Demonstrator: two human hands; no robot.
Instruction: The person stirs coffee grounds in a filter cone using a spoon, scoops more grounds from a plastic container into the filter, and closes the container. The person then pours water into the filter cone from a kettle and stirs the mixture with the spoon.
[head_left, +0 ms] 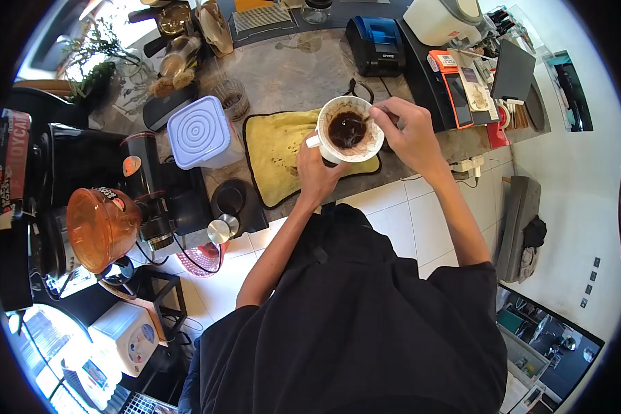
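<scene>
A white coffee dripper [313,141] with a small side handle is held up over the counter. Inside it sits a paper filter [333,109] stained brown, with dark wet coffee grounds [347,130] at the bottom. My left hand [316,171] is closed around the dripper's lower left side, near its handle. With thumb and fingers pinched, my right hand [408,134] grips the filter's right edge at the rim; the exact contact is partly hidden by the fingers. Beneath lies a yellow cloth [272,155] with a dark border and brown stains.
Left of the cloth stand a lidded blue-white container [201,132] and a glass [232,100]. A coffee grinder with an orange hopper [102,229] is farther left. A black-and-blue printer [376,47] and an orange payment terminal [452,90] stand to the right.
</scene>
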